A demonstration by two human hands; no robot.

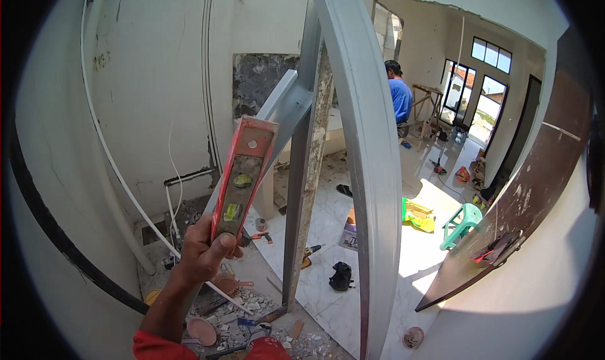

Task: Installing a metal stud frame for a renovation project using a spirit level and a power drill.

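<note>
Head view: the level (256,161), red with yellow-green vials, is held up at a tilt in front of the slanting metal beam (285,121); whether they touch, I cannot tell. The left hand (211,249) is curled firmly round its lower end, thumb across the near face. The right hand is out of sight, so I cannot tell its state.

Among the rubble (309,342) below lie a reddish dish (201,330) and a pan (225,283) with a handle; their contents are unclear. A small cup (260,224) stands near the tile edge. Past the post (308,183), a box (350,235) is partly hidden by the tall metal channel (378,171). A round tub (413,338) sits low on the right, its contents too small to tell.

The post and channel rise close to the level's right, while the pale wall (151,76) bounds the left and a white cable (116,158) sags down that side. Between the channel and the brown panel (535,171), tiled floor opens toward a green stool (462,224). Farther back is a person in blue (401,100).
</note>
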